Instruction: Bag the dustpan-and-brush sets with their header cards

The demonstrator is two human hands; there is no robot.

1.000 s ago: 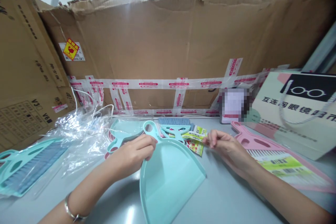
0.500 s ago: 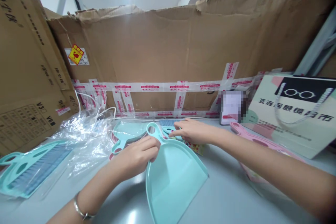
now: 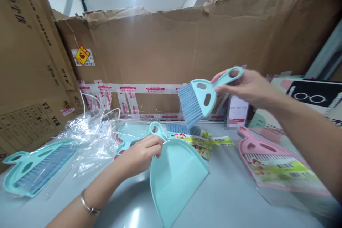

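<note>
My left hand [image 3: 141, 153] is closed round the handle of a mint-green dustpan [image 3: 175, 176] that lies on the grey table. My right hand [image 3: 244, 85] holds a small mint-green hand brush [image 3: 199, 98] by its looped handle, raised in the air above the table, with the blue bristles pointing down and to the left. Under the raised brush lie another brush head [image 3: 181, 129] and several green and yellow paper labels [image 3: 201, 140].
A pink packaged dustpan set [image 3: 275, 164] lies at the right. A wrapped mint set [image 3: 34, 167] and crumpled clear plastic [image 3: 88, 139] sit at the left. More dustpans [image 3: 128, 135] lie behind my left hand. Taped cardboard walls [image 3: 171, 46] enclose the table; a paper bag [image 3: 310, 96] stands at right.
My right hand reached to the pile behind the dustpan, took a mint brush by its handle and lifted it up and to the right. My left hand has kept its grip on the dustpan.
</note>
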